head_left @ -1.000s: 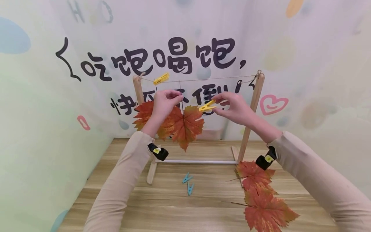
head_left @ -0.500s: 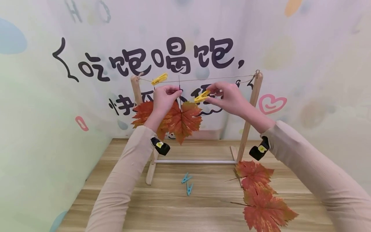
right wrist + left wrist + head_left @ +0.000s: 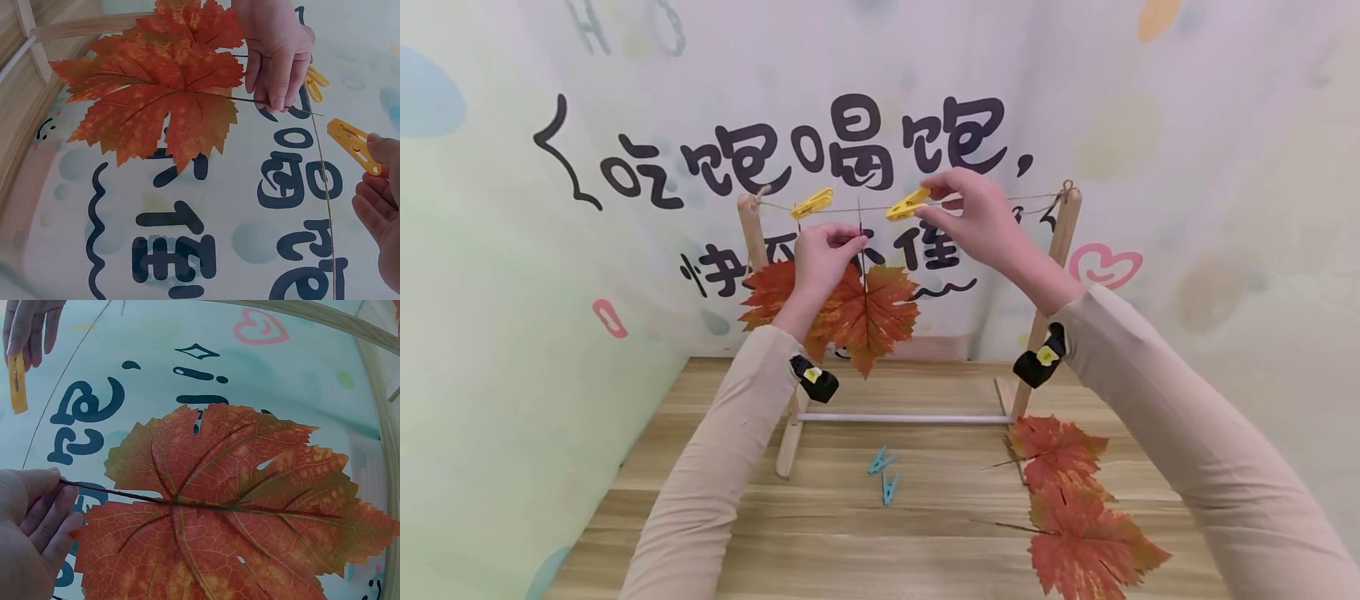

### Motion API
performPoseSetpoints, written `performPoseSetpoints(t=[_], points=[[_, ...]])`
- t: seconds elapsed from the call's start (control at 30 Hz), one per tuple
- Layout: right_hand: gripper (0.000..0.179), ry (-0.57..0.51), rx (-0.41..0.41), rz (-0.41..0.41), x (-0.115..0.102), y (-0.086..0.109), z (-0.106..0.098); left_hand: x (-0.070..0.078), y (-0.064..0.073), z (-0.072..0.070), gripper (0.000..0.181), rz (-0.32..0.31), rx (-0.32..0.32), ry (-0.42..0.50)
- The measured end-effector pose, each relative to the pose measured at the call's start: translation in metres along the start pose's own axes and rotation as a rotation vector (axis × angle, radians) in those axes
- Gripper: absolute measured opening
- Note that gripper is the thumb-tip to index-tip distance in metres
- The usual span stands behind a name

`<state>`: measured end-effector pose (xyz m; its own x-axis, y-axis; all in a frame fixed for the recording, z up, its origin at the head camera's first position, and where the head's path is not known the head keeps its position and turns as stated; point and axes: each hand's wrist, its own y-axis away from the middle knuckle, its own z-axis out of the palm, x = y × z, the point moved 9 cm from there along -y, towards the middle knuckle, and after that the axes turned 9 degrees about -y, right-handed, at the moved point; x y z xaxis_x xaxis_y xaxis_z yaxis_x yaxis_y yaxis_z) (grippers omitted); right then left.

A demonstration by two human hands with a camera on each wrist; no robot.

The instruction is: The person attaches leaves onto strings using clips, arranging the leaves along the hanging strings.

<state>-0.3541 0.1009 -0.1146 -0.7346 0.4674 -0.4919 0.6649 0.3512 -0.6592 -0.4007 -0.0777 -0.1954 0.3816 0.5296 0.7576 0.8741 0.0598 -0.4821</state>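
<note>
Left hand (image 3: 827,260) pinches slender dark stem (image 3: 119,492); right hand (image 3: 976,212) grips yellow plastic clip (image 3: 905,206), best closed over stem and brown twine (image 3: 874,208).

“吃饱喝饱” (image 3: 859,143), “快…” (image 3: 703,272), faint “HO” (image 3: 587,28) on the wall (image 3: 1075,92)

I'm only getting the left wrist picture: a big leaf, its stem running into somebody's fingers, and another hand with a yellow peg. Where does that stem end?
Observer: In the head view, the stem has its tip sticking up above the left hand, past the string.
Operator: Is anything else hanging there?
Observer: Yes, a second yellow peg sits near the string's left end, with another leaf below it.
Operator: Any spare pegs?
Observer: Two blue pegs lie on the table.
</note>
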Motion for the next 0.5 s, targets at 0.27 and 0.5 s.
performPoseSetpoints(t=[0.27,0.5], points=[[0.032,0.078,0.024,-0.006,-0.008,-0.014,0.005,0.002,0.002,-0.001,0.020,0.021,0.017,0.011],[0.030,0.086,0.027,-0.008,-0.011,-0.021,0.013,0.004,0.002,0.000,0.019,0.033,0.012,0.051]])
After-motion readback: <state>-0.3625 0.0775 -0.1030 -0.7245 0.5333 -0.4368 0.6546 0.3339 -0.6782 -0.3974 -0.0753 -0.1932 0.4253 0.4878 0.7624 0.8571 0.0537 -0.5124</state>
